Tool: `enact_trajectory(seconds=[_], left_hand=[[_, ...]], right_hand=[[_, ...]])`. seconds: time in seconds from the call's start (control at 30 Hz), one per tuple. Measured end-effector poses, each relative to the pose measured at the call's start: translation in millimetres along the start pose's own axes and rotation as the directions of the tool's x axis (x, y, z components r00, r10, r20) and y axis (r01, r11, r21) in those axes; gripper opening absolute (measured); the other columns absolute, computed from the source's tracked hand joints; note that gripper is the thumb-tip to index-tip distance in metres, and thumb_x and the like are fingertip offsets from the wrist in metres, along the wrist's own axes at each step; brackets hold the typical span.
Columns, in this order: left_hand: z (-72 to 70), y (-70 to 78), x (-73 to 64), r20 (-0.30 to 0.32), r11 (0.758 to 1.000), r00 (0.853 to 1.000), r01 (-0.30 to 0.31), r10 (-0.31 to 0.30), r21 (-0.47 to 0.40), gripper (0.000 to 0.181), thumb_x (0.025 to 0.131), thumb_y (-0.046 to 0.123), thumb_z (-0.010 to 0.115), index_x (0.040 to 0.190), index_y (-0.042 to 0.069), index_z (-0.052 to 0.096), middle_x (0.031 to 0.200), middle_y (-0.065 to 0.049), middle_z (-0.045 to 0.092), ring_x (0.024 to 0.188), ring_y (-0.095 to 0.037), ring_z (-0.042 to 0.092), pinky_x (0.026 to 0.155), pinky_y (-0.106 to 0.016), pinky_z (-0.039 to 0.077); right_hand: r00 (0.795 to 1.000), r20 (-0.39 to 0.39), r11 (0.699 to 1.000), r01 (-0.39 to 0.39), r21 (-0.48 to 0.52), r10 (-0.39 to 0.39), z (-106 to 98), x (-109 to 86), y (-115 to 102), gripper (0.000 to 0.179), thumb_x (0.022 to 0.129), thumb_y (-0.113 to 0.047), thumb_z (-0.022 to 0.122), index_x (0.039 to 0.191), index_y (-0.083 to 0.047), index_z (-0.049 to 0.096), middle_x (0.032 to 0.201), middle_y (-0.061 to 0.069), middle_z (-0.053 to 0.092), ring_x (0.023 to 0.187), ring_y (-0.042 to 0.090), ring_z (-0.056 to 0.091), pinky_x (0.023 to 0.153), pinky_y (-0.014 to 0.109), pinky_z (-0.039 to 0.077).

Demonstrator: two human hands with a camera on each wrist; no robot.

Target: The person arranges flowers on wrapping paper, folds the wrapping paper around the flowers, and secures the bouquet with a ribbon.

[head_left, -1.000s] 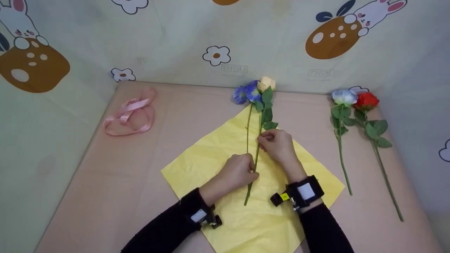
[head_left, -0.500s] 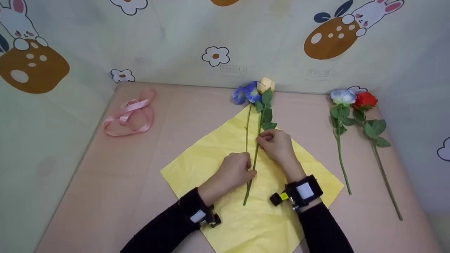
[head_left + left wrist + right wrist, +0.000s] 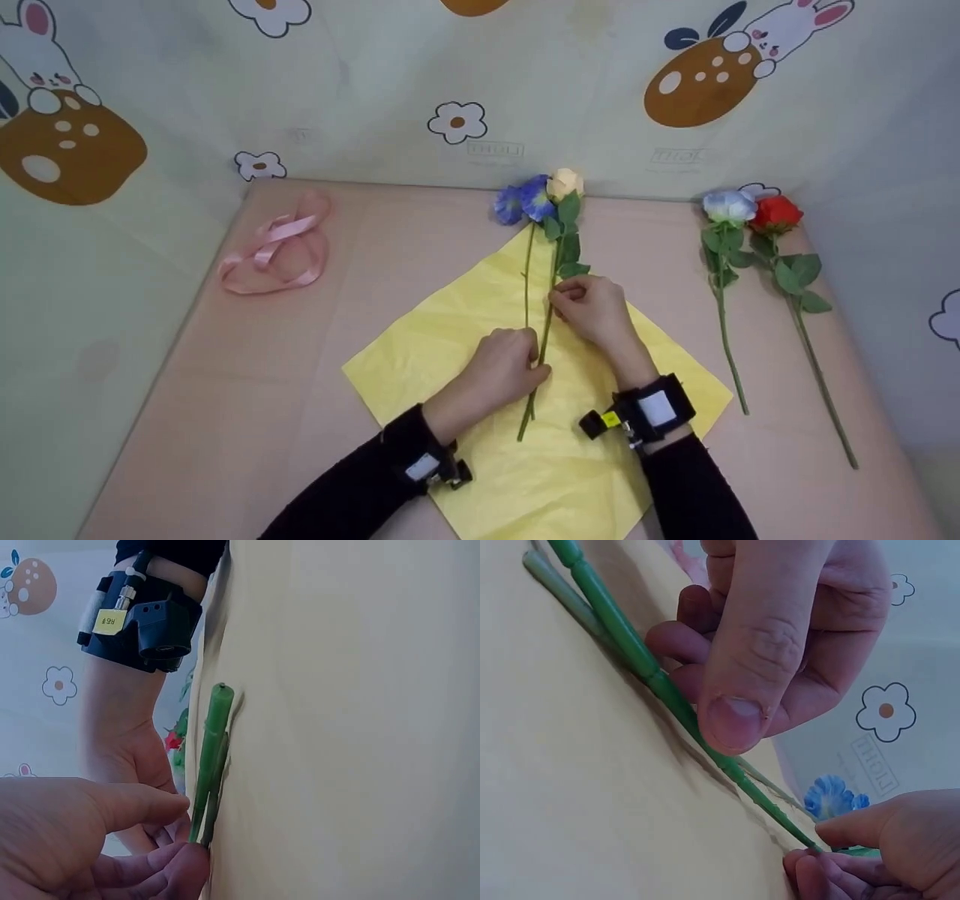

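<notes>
A cream rose (image 3: 564,184) and a blue flower (image 3: 535,199) lie side by side along a yellow wrapping sheet (image 3: 420,352), blooms beyond its far corner. My left hand (image 3: 502,364) grips both stems low down, where they cross. Their cut ends stick out past the thumb, and the thicker green stem (image 3: 214,727) shows longer than the thin one in the left wrist view. Higher up, just under the leaves, my right hand (image 3: 596,307) pinches the rose's stem between thumb and fingertips. From the right wrist, the rose stem (image 3: 675,701) runs under the left thumb toward the right hand.
On the right of the pink table (image 3: 225,420) lie a pale blue rose (image 3: 729,206) and a red rose (image 3: 776,215), leaves close together. A loosely looped pink ribbon (image 3: 289,229) rests at the back left. Printed cloth walls (image 3: 375,90) stand around the table.
Both hands keep nearly the same place on the stems, with only tiny shifts. The head view has tilted slightly.
</notes>
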State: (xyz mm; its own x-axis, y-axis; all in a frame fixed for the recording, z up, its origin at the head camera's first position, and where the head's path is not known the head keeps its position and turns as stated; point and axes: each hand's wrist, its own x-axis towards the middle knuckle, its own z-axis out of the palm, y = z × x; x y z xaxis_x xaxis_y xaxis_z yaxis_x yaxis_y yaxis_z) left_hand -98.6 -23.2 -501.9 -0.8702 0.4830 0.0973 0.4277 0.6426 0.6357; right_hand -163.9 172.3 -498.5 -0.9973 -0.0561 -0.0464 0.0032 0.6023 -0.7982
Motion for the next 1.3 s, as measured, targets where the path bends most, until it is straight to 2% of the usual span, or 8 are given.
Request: enact_trajectory(seconds=[0.23, 0.37, 0.47, 0.67, 0.8, 0.93, 1.1, 1.3], left_hand=[[-10.9, 7.8, 1.3, 0.02, 0.999, 0.999, 0.042, -0.042, -0.016, 0.025, 0.094, 0.01, 0.079, 0.076, 0.011, 0.061, 0.067, 0.003, 0.053, 0.057, -0.013, 0.048, 0.057, -0.026, 0.039], [-15.5, 5.9, 2.8, 0.023, 0.998, 0.999, 0.044, -0.043, -0.036, 0.023, 0.097, 0.007, 0.074, 0.079, 0.011, 0.061, 0.065, 0.005, 0.047, 0.055, -0.009, 0.042, 0.057, -0.025, 0.036], [-21.2, 4.4, 3.2, -0.01, 0.999, 0.999, 0.038, -0.038, -0.017, 0.017, 0.099, 0.007, 0.072, 0.084, 0.008, 0.065, 0.069, 0.004, 0.049, 0.059, -0.01, 0.043, 0.06, -0.027, 0.038], [-32.2, 1.5, 4.3, -0.057, 0.997, 0.996, 0.071, -0.069, 0.034, 0.011, 0.104, 0.013, 0.07, 0.097, 0.005, 0.07, 0.082, -0.005, 0.06, 0.072, -0.018, 0.054, 0.068, -0.035, 0.048], [-36.9, -1.8, 5.4, -0.062, 0.995, 0.994, 0.097, -0.094, 0.035, 0.014, 0.105, 0.016, 0.07, 0.1, 0.002, 0.07, 0.086, -0.009, 0.065, 0.075, -0.022, 0.061, 0.07, -0.038, 0.052], [-39.0, -2.2, 5.9, -0.054, 0.995, 0.994, 0.1, -0.099, 0.019, 0.015, 0.104, 0.016, 0.07, 0.1, 0.001, 0.07, 0.085, -0.01, 0.067, 0.074, -0.023, 0.062, 0.07, -0.038, 0.053], [-40.6, -1.4, 5.0, -0.041, 0.995, 0.994, 0.1, -0.1, 0.001, 0.015, 0.104, 0.015, 0.07, 0.098, 0.001, 0.07, 0.078, -0.006, 0.063, 0.066, -0.016, 0.055, 0.065, -0.035, 0.049], [-41.0, -0.6, 4.9, -0.018, 0.994, 0.994, 0.105, -0.106, -0.035, 0.017, 0.103, 0.014, 0.069, 0.097, -0.001, 0.07, 0.065, 0.003, 0.053, 0.054, -0.01, 0.046, 0.06, -0.029, 0.041]], right_hand=[[1.0, 0.001, 0.999, 0.018, -0.036, -0.018, -22, -0.9, -2, 0.023, 0.103, -0.023, 0.076, 0.112, -0.001, 0.081, 0.093, 0.009, 0.08, 0.084, 0.025, 0.078, 0.073, 0.031, 0.059], [1.0, -0.024, 0.998, -0.01, -0.067, 0.009, -44, -0.8, 0, 0.027, 0.104, -0.026, 0.075, 0.117, -0.003, 0.081, 0.103, 0.013, 0.079, 0.098, 0.03, 0.076, 0.086, 0.039, 0.059], [0.998, -0.051, 0.995, -0.038, -0.088, 0.034, -66, -0.9, 3, 0.034, 0.105, -0.03, 0.073, 0.123, -0.002, 0.079, 0.111, 0.018, 0.077, 0.106, 0.034, 0.073, 0.093, 0.045, 0.057], [0.981, -0.132, 0.977, -0.159, -0.142, 0.141, -113, -5.5, 22, 0.045, 0.109, -0.036, 0.067, 0.135, 0.001, 0.07, 0.125, 0.023, 0.071, 0.117, 0.039, 0.067, 0.101, 0.05, 0.054], [0.947, -0.208, 0.945, -0.28, -0.17, 0.243, -133, -8.6, 43, 0.052, 0.111, -0.038, 0.063, 0.145, 0.001, 0.064, 0.133, 0.024, 0.067, 0.121, 0.041, 0.062, 0.104, 0.052, 0.054], [0.916, -0.278, 0.918, -0.347, -0.192, 0.288, -151, -11.4, 63, 0.052, 0.111, -0.035, 0.064, 0.145, 0.004, 0.064, 0.133, 0.027, 0.066, 0.118, 0.041, 0.062, 0.093, 0.041, 0.057], [0.9, -0.303, 0.912, -0.374, -0.166, 0.314, -164, -17.1, 86, 0.053, 0.109, -0.035, 0.066, 0.138, 0.01, 0.064, 0.124, 0.026, 0.066, 0.106, 0.035, 0.064, 0.069, 0.021, 0.05], [0.894, -0.289, 0.906, -0.396, -0.15, 0.343, -165, -19.3, 100, 0.045, 0.105, -0.031, 0.07, 0.119, 0.011, 0.067, 0.095, 0.015, 0.067, 0.088, 0.029, 0.063, 0.062, 0.025, 0.051]])
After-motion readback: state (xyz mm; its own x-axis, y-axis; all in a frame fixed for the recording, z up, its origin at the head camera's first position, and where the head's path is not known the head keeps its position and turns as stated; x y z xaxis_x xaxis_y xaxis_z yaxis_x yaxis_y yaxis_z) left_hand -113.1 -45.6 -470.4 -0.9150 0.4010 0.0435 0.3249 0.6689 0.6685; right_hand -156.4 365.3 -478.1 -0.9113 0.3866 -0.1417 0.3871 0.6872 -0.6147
